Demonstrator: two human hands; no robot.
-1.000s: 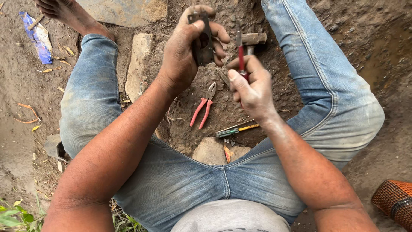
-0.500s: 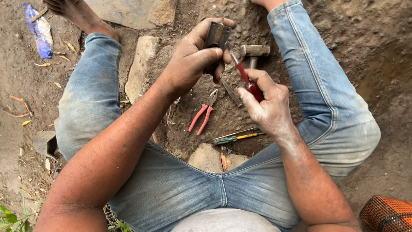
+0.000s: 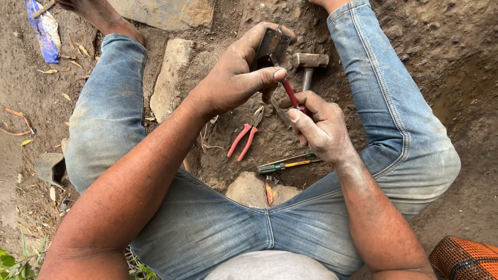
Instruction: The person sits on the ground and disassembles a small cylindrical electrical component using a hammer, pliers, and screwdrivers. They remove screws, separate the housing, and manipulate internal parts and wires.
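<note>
Right hand (image 3: 322, 129): closed on red-handled screwdriver (image 3: 289, 92), shaft slanting up-left | Left hand (image 3: 236, 78): clasping grey metal bracket (image 3: 271, 45) just beyond the tip | Ground past them: red-handled pliers (image 3: 244, 136), steel-headed hammer (image 3: 309, 63).

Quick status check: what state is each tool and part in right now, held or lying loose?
Left hand: grip shut on metal part.
Metal part: held up, tool tip against it.
Right hand: grip shut on red-handled tool.
Red-handled tool: held, angled up.
Pliers: on dirt, untouched.
Hammer: on dirt.
Green-handled screwdriver: on dirt.
</note>
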